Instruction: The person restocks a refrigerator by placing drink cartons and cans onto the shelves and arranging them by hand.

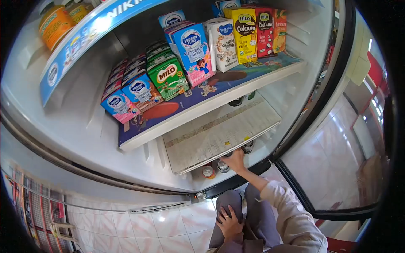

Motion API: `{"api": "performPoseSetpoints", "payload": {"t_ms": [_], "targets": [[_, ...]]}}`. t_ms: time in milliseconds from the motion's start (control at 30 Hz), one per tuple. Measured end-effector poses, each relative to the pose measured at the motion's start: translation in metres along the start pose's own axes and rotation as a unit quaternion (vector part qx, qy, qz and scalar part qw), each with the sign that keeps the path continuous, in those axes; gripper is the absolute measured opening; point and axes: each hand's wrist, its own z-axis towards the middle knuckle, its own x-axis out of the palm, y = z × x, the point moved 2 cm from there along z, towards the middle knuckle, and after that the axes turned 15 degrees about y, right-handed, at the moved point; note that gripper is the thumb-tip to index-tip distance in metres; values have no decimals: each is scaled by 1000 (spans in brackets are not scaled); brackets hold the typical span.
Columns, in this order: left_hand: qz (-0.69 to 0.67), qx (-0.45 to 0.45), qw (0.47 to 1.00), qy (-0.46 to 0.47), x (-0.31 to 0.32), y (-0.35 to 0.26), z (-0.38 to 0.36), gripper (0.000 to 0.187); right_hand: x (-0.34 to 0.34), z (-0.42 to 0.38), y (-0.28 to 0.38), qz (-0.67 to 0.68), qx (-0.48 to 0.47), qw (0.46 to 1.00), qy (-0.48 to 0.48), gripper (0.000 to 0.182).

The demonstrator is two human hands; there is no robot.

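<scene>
My right hand point(235, 160) reaches in below the front edge of the lower fridge shelf point(211, 130). Its fingers are bent around the top of a drink can, mostly hidden by the hand and the shelf. Close on its left stands a silver-topped can point(222, 166), with an orange-sided can point(208, 171) farther left. To the right of the hand is a dark can point(248, 146), partly under the shelf. My left hand point(230, 222) lies on my knee with its fingers apart, wearing a ring and holding nothing.
The upper shelf point(219, 99) bears rows of drink cartons, among them green Milo packs point(168, 78) and a yellow HiLo box point(244, 36). An orange-labelled bottle point(55, 27) stands at upper left. The glass door point(333, 152) hangs open on the right.
</scene>
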Motion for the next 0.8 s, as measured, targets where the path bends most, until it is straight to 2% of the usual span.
{"api": "performPoseSetpoints", "payload": {"t_ms": [33, 133, 200, 467, 700, 800], "targets": [[4, -10, 1000, -8, -4, -3, 0, 104, 22, 15, -36, -20, -1, 992, 121, 72], [14, -20, 1000, 7, -14, -4, 2, 106, 44, 35, -48, -164, 11, 974, 155, 65], [16, -23, 999, 19, -18, -3, 4, 105, 50, 39, -59, -187, -39, 965, 181, 65], [4, -29, 999, 41, -20, 1, 8, 104, 74, 35, -99, -123, -29, 973, 195, 62], [4, -34, 999, 20, -19, -1, 9, 102, 66, 29, -90, -83, -8, 979, 188, 60], [4, -36, 999, 14, -15, 1, 7, 103, 48, 8, -73, -177, -72, 970, 148, 52]]}}
